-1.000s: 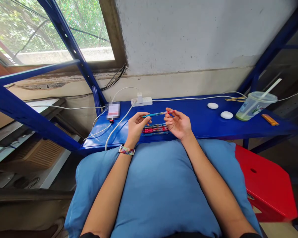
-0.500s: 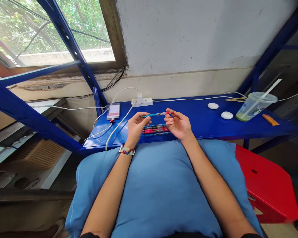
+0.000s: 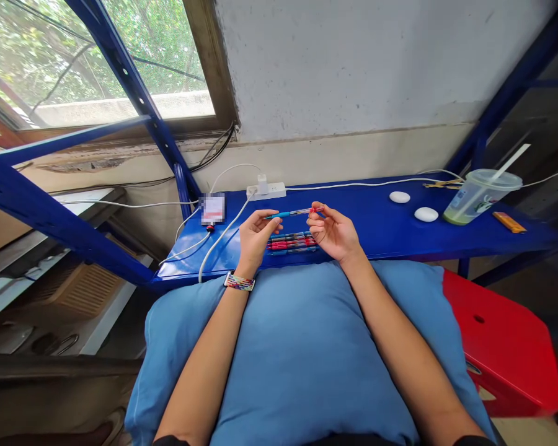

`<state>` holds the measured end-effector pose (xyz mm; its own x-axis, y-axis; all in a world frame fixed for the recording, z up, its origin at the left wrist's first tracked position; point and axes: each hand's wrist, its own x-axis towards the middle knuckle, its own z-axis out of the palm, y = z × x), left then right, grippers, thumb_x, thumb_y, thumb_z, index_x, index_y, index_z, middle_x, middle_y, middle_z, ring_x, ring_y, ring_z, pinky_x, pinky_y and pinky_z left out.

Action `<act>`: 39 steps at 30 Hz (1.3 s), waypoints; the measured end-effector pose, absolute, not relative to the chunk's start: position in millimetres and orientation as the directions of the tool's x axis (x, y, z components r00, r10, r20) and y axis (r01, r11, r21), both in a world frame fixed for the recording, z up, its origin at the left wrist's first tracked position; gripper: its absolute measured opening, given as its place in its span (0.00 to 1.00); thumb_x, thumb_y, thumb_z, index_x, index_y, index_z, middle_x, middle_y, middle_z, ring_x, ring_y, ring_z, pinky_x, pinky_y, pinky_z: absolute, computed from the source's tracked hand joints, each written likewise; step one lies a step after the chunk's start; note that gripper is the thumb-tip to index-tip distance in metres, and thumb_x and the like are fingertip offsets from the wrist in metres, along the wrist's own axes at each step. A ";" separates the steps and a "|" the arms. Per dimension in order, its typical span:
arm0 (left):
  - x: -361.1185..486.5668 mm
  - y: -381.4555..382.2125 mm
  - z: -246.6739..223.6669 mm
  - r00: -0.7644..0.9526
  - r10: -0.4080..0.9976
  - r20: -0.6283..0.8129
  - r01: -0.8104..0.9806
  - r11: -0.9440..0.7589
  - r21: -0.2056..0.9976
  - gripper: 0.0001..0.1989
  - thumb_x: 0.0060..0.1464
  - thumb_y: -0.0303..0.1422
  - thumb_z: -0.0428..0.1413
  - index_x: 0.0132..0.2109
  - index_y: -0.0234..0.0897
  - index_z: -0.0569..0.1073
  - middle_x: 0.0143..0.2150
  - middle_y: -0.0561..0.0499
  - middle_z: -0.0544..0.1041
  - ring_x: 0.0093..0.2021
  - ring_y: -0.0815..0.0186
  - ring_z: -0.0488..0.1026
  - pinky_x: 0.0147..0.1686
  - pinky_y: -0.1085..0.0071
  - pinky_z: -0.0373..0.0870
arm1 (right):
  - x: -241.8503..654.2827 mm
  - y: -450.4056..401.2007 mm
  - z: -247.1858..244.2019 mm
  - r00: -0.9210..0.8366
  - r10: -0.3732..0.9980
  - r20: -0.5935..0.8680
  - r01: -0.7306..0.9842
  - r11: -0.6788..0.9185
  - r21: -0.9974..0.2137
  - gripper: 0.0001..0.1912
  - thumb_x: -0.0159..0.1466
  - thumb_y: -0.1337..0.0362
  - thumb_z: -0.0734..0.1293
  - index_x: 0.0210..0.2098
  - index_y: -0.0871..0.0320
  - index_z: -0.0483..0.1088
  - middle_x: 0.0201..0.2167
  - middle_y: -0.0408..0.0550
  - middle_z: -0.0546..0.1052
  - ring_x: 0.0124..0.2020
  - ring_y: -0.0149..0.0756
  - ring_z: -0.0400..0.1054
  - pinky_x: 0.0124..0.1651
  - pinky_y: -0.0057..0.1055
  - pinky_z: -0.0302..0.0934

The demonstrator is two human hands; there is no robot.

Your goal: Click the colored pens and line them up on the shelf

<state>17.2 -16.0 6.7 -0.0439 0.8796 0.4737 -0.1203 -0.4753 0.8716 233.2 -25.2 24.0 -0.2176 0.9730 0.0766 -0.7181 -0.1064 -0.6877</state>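
Note:
A pen (image 3: 298,212) with a blue grip, a clear barrel and a red end is held nearly level above the table, between both hands. My left hand (image 3: 255,241) pinches its blue end between thumb and fingers. At the red end, my right hand (image 3: 338,234) has its thumb and fingertips closed on the pen, with the other fingers curled. Below it, several pens (image 3: 291,243) with blue and red parts lie side by side on the blue table (image 3: 367,232); my hands partly cover their ends.
A blue pillow (image 3: 307,353) lies under my forearms. On the table are a power strip (image 3: 272,190) with cables, two white oval objects (image 3: 426,214), a plastic cup (image 3: 481,195) with a straw and a small orange packet (image 3: 509,222). A red stool (image 3: 506,341) stands at right.
The camera view has shifted very slightly. Both hands keep hold of the pen in almost the same position.

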 end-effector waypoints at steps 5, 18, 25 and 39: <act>17.5 -16.0 6.7 -0.065 0.872 0.486 -0.124 -0.490 0.863 0.15 0.56 0.41 0.73 0.46 0.39 0.84 0.36 0.49 0.85 0.34 0.64 0.84 0.37 0.68 0.81 | 233.5 -26.3 27.4 -0.269 0.962 0.041 -0.766 -0.188 -0.614 0.09 0.74 0.64 0.64 0.47 0.56 0.78 0.32 0.46 0.77 0.28 0.32 0.67 0.28 0.25 0.69; 17.9 -15.1 5.6 -0.050 0.870 0.491 -0.114 -0.493 0.862 0.14 0.57 0.40 0.72 0.47 0.39 0.83 0.35 0.50 0.85 0.34 0.64 0.84 0.37 0.68 0.82 | 234.6 -24.7 27.1 -0.273 0.961 0.035 -0.813 -0.211 -0.543 0.12 0.75 0.68 0.61 0.45 0.56 0.77 0.29 0.46 0.77 0.27 0.31 0.67 0.27 0.23 0.69; 17.3 -14.1 3.9 -0.059 0.861 0.506 -0.095 -0.509 0.855 0.14 0.59 0.40 0.71 0.47 0.38 0.83 0.36 0.49 0.85 0.35 0.64 0.84 0.37 0.68 0.82 | 235.3 -24.9 27.0 -0.274 0.961 0.028 -0.791 -0.209 -0.574 0.12 0.75 0.66 0.61 0.46 0.57 0.78 0.31 0.47 0.78 0.28 0.31 0.68 0.28 0.23 0.70; 16.3 -13.3 3.6 -0.072 0.866 0.495 -0.107 -0.500 0.859 0.13 0.59 0.40 0.71 0.46 0.39 0.83 0.36 0.49 0.85 0.34 0.64 0.84 0.36 0.69 0.82 | 236.9 -24.8 26.0 -0.279 0.959 0.050 -0.754 -0.186 -0.630 0.14 0.74 0.64 0.62 0.52 0.55 0.79 0.34 0.46 0.82 0.31 0.32 0.74 0.31 0.25 0.75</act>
